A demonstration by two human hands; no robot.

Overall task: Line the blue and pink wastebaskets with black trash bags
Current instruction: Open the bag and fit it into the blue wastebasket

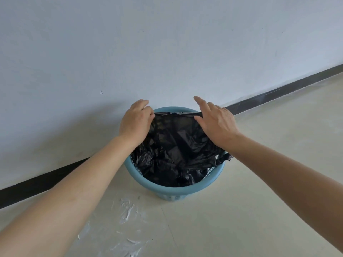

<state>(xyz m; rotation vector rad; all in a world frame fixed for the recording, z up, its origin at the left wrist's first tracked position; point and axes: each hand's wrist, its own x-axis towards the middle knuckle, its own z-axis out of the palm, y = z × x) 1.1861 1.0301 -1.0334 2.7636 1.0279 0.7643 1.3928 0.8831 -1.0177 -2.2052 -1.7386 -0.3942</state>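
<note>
A blue wastebasket stands on the floor against the wall. A crumpled black trash bag lies inside it, its upper edge stretched across the far side of the opening. My left hand grips the bag's edge at the far left of the rim. My right hand holds the bag's edge at the far right, index finger pointing up. A bit of the bag hangs over the rim at the right. No pink wastebasket is in view.
A white wall rises right behind the basket, with a black baseboard running along its foot. The pale floor has white scuff marks in front of the basket.
</note>
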